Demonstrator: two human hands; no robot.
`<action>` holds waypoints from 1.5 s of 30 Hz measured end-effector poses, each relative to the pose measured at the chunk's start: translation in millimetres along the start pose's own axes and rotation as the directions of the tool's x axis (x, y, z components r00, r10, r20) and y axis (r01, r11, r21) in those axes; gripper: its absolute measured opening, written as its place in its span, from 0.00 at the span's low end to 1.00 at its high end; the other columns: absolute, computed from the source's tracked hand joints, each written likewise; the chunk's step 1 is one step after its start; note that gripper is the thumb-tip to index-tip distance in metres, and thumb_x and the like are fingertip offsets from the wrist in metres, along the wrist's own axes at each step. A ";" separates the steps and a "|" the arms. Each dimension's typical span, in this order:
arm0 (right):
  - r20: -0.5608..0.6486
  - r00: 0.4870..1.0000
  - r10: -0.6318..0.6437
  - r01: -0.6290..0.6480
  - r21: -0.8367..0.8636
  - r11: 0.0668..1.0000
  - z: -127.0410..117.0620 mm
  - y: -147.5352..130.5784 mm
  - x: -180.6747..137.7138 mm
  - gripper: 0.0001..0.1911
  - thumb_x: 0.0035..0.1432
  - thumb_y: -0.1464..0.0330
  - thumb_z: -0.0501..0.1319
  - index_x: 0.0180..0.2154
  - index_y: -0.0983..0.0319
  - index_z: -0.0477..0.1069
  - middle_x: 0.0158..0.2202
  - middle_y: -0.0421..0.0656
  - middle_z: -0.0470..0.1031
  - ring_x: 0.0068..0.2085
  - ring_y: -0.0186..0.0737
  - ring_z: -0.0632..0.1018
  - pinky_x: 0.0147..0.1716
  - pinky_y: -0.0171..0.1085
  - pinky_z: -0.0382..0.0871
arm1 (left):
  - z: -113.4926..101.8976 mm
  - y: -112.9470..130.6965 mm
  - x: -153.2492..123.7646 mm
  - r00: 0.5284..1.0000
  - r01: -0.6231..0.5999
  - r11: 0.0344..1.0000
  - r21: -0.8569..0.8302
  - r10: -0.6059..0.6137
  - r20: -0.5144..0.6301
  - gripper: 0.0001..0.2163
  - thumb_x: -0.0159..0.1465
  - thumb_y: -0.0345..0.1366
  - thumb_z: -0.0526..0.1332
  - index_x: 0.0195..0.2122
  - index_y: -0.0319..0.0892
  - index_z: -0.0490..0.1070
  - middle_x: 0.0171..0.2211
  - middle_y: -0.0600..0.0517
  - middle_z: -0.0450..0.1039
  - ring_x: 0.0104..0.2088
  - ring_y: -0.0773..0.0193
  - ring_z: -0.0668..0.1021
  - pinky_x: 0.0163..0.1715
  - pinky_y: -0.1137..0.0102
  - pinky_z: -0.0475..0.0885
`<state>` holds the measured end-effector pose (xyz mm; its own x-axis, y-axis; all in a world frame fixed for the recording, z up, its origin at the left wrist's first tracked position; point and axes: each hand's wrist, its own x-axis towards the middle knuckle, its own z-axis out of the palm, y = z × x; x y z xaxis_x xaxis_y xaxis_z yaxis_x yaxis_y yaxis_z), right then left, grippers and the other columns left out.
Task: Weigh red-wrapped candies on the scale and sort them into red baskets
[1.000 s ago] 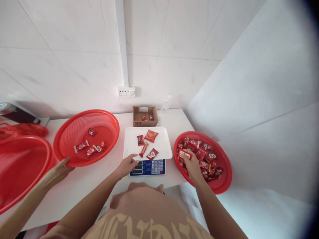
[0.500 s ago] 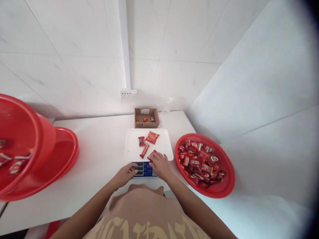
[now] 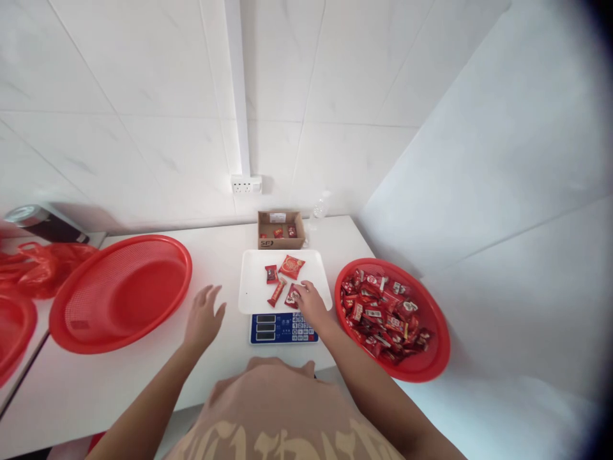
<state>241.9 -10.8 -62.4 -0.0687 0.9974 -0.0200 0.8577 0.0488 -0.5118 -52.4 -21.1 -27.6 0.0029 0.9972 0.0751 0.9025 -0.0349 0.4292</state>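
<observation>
My left hand [image 3: 204,319] is raised over the white table, fingers apart and holding nothing, between a red basket and the scale. My right hand [image 3: 312,305] is at the front right of the white weighing tray [image 3: 251,281], its fingertips closed on the edge of a small red snack packet [image 3: 292,296]. Beside that packet lie a narrow red stick-shaped packet [image 3: 276,292], a dark-centred red packet [image 3: 271,274] and a larger square red packet [image 3: 292,266]. The scale's blue panel [image 3: 280,328] with displays and keys shows below the tray.
A red basket [image 3: 443,332] heaped with red snack packets stands on the right. On the left are a red mesh basket [image 3: 184,262], part of another red basket [image 3: 31,313], a red plastic bag [image 3: 52,268] and a dark cylinder [image 3: 52,223]. Behind the tray sits a cardboard box [image 3: 281,243] holding packets.
My left hand has moved left, away from the scale panel, and opened. The raised basket with packets at the left has gone from above the mesh basket. My right hand has shifted slightly right.
</observation>
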 end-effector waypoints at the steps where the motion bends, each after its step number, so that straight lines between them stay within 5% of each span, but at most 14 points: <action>1: -0.032 0.999 0.012 -0.011 0.021 1.000 1.2 0.0 4.0 0.21 0.57 0.72 0.52 0.52 0.62 0.67 0.56 0.50 0.62 0.56 0.42 0.67 0.55 0.38 0.60 | -4.1 -6.4 6.8 0.998 0.035 0.995 0.097 -0.030 -0.049 0.22 0.63 0.40 0.49 0.58 0.38 0.60 0.60 0.37 0.58 0.62 0.48 0.58 0.57 0.53 0.56; 4: -0.139 0.990 0.013 -0.004 0.061 0.998 0.5 5.4 8.9 0.21 0.58 0.69 0.52 0.53 0.62 0.66 0.57 0.50 0.61 0.57 0.43 0.65 0.56 0.41 0.60 | -14.2 -25.4 20.2 0.969 0.246 0.921 0.300 -0.241 -0.057 0.26 0.64 0.41 0.48 0.62 0.36 0.52 0.63 0.34 0.51 0.64 0.42 0.52 0.57 0.47 0.53; 7: -0.240 0.971 -0.017 0.022 0.020 1.000 -5.7 23.3 -0.6 0.20 0.59 0.66 0.51 0.51 0.63 0.67 0.55 0.51 0.64 0.57 0.45 0.66 0.56 0.44 0.60 | -16.0 -41.5 19.2 0.925 0.306 0.881 0.360 -0.364 0.105 0.29 0.64 0.42 0.47 0.64 0.31 0.47 0.57 0.32 0.62 0.58 0.43 0.64 0.52 0.50 0.60; 10: -0.298 0.954 0.022 -0.048 -0.080 0.996 -13.3 52.0 -20.8 0.20 0.58 0.66 0.50 0.50 0.66 0.68 0.54 0.54 0.65 0.56 0.49 0.65 0.56 0.47 0.59 | -8.3 -48.5 7.4 0.928 0.196 0.907 0.374 -0.295 0.229 0.29 0.64 0.42 0.46 0.63 0.30 0.48 0.52 0.33 0.68 0.50 0.47 0.73 0.48 0.57 0.65; 14: -0.340 0.925 0.170 -0.234 -0.156 0.960 -18.2 87.6 -48.7 0.24 0.58 0.63 0.51 0.52 0.67 0.65 0.54 0.57 0.65 0.56 0.54 0.65 0.53 0.52 0.59 | 8.9 -39.0 -9.1 0.969 0.071 0.917 0.392 -0.157 0.192 0.26 0.65 0.41 0.47 0.62 0.33 0.52 0.55 0.36 0.66 0.54 0.49 0.70 0.52 0.55 0.61; 19: -0.259 0.935 0.243 -0.280 -0.120 0.952 -12.2 97.3 -62.3 0.29 0.60 0.58 0.48 0.56 0.71 0.60 0.54 0.59 0.66 0.56 0.53 0.66 0.53 0.48 0.60 | 37.6 7.1 -8.0 0.988 -0.150 0.945 0.292 0.133 0.078 0.22 0.65 0.41 0.48 0.60 0.41 0.59 0.62 0.42 0.58 0.63 0.50 0.56 0.60 0.53 0.51; 23: -0.184 0.942 0.282 -0.303 -0.097 0.948 -7.1 93.7 -60.6 0.30 0.61 0.59 0.45 0.57 0.74 0.58 0.55 0.61 0.66 0.56 0.53 0.67 0.54 0.49 0.60 | 67.5 68.9 6.1 0.872 -0.459 0.884 0.085 0.429 0.235 0.24 0.64 0.44 0.52 0.61 0.47 0.56 0.63 0.46 0.56 0.62 0.53 0.59 0.58 0.57 0.58; 27: -0.159 0.939 0.305 -0.316 -0.051 0.947 -6.1 96.7 -59.4 0.31 0.60 0.58 0.45 0.57 0.74 0.58 0.55 0.59 0.66 0.57 0.52 0.66 0.56 0.47 0.58 | 88.2 120.9 23.2 0.797 -0.547 0.835 0.063 0.495 0.346 0.23 0.63 0.47 0.51 0.60 0.51 0.57 0.65 0.46 0.50 0.61 0.46 0.58 0.52 0.51 0.62; 31: -0.164 0.935 0.315 -0.323 -0.021 0.946 -5.8 98.8 -60.7 0.31 0.60 0.57 0.45 0.57 0.72 0.58 0.56 0.58 0.65 0.57 0.52 0.66 0.56 0.47 0.58 | 95.4 141.5 36.8 0.751 -0.599 0.795 0.096 0.516 0.412 0.19 0.64 0.47 0.51 0.53 0.48 0.65 0.63 0.44 0.54 0.58 0.41 0.59 0.45 0.47 0.65; 39: -0.189 0.916 0.353 -0.342 0.090 0.935 -4.8 99.8 -61.0 0.32 0.58 0.54 0.47 0.56 0.69 0.61 0.55 0.57 0.67 0.57 0.51 0.67 0.55 0.49 0.60 | 83.2 126.6 46.0 0.753 -0.588 0.805 0.080 0.508 0.418 0.15 0.57 0.25 0.54 0.43 0.44 0.70 0.48 0.44 0.68 0.52 0.51 0.67 0.43 0.58 0.67; 45: -0.265 0.901 0.344 -0.302 0.187 0.935 -3.5 102.7 -61.8 0.30 0.57 0.53 0.49 0.54 0.66 0.64 0.55 0.54 0.68 0.56 0.50 0.67 0.55 0.48 0.61 | 25.4 76.3 47.7 0.900 -0.406 0.906 0.118 0.375 0.223 0.14 0.60 0.24 0.48 0.39 0.43 0.71 0.52 0.46 0.66 0.53 0.56 0.67 0.48 0.62 0.65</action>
<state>336.0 -67.3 -110.7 0.3676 0.9294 0.0336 0.7276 -0.2650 -0.6327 27.5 25.4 -14.1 0.4367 0.8992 0.0278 0.8675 -0.4291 0.2519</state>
